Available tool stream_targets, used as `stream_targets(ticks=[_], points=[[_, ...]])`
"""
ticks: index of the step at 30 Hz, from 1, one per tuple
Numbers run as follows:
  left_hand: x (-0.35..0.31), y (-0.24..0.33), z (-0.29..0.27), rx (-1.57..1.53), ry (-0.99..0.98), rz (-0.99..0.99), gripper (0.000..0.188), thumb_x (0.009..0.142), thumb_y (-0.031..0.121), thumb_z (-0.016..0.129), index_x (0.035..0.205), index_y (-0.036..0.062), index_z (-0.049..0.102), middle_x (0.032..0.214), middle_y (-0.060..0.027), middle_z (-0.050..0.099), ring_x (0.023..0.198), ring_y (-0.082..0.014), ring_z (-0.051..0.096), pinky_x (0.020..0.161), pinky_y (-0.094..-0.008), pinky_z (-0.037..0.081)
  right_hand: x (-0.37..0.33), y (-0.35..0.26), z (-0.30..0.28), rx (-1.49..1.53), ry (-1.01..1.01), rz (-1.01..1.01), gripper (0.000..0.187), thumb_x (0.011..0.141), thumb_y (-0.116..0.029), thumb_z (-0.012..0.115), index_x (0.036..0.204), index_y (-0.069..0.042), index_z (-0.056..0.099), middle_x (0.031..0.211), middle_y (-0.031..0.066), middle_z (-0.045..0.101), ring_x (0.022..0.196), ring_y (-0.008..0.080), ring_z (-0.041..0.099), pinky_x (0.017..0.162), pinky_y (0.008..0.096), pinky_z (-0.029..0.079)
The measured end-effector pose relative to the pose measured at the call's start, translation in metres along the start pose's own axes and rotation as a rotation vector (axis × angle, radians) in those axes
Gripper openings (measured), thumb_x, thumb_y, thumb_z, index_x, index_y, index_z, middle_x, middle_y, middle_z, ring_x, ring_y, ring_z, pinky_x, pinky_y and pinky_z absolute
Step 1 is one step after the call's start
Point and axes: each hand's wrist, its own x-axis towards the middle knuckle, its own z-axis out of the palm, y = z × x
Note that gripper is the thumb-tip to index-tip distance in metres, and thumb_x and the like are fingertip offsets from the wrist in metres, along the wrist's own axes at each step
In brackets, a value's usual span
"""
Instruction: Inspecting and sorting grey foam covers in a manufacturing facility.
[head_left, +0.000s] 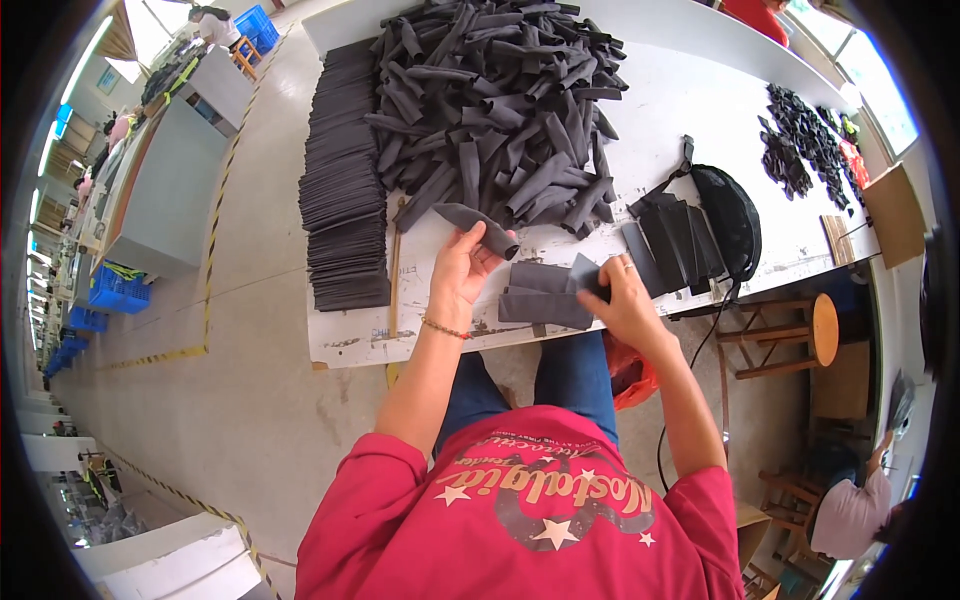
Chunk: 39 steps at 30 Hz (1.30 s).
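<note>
My left hand is closed on a curled dark grey fabric piece, lifted over the table's near edge. My right hand pinches a thin, flat grey piece, lighter than the cloth; its material I cannot make out. Beneath and between my hands lie several flat dark grey fabric pieces. Beyond them rises a big heap of loosely rolled fabric pieces. Along its left side runs a long, tight row of flat dark pieces.
A black curved case stands right of my right hand, beside fanned dark pieces; a cord hangs from it. Small black pieces lie far right on the white table. A wooden stool and a seated person are at right.
</note>
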Motion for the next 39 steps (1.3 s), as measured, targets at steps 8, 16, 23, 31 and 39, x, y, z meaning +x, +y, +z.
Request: stream_targets(ticks=[8, 16, 23, 31, 39], points=[[-0.01, -0.01, 0.017, 0.003, -0.06, -0.04, 0.018, 0.096, 0.008, 0.054, 0.111, -0.0018, 0.051, 0.117, -0.0229, 0.061, 0.107, -0.0388, 0.063, 0.091, -0.0469, 0.056, -0.006, -0.038, 0.014, -0.051, 0.15, -0.261, 0.047, 0.08, -0.006, 0.069, 0.121, 0.001, 0.045, 0.108, 0.0202, 0.054, 0.098, 0.0386, 0.052, 0.087, 0.0462, 0.043], [-0.02, -0.015, 0.031, 0.037, -0.127, -0.05, 0.021, 0.095, 0.007, 0.055, 0.113, -0.0007, 0.047, 0.115, -0.0241, 0.061, 0.103, -0.0391, 0.064, 0.087, -0.0454, 0.057, 0.002, -0.042, 0.022, 0.039, 0.337, -0.24, 0.024, 0.074, -0.002, 0.072, 0.097, -0.001, 0.068, 0.092, 0.012, 0.064, 0.083, 0.0299, 0.058, 0.073, 0.0378, 0.047], [-0.032, -0.015, 0.04, 0.094, -0.163, 0.003, 0.028, 0.095, 0.004, 0.053, 0.121, 0.0036, 0.043, 0.112, -0.0229, 0.063, 0.101, -0.0324, 0.066, 0.085, -0.0434, 0.058, 0.008, -0.043, 0.017, -0.185, 0.46, -0.318, 0.023, 0.072, -0.004, 0.073, 0.095, -0.005, 0.067, 0.092, 0.0049, 0.063, 0.084, 0.0238, 0.058, 0.078, 0.0377, 0.044], [-0.058, -0.015, 0.074, 0.181, -0.156, 0.206, 0.037, 0.095, 0.006, 0.055, 0.13, 0.0048, 0.042, 0.12, -0.0222, 0.061, 0.109, -0.0308, 0.063, 0.091, -0.0425, 0.054, 0.015, -0.058, 0.031, -0.154, 0.487, -0.267, 0.042, 0.073, -0.007, 0.075, 0.114, -0.003, 0.062, 0.101, 0.0121, 0.062, 0.091, 0.0311, 0.058, 0.082, 0.041, 0.043], [-0.049, -0.033, 0.062, 0.077, -0.342, 0.181, 0.024, 0.099, 0.02, 0.052, 0.109, -0.001, 0.06, 0.098, -0.0186, 0.069, 0.113, -0.031, 0.06, 0.1, -0.0413, 0.045, 0.002, -0.061, 0.041, -0.012, 0.315, -0.259, 0.036, 0.076, -0.002, 0.071, 0.108, -0.001, 0.054, 0.111, 0.0192, 0.059, 0.096, 0.0382, 0.057, 0.082, 0.0442, 0.047]])
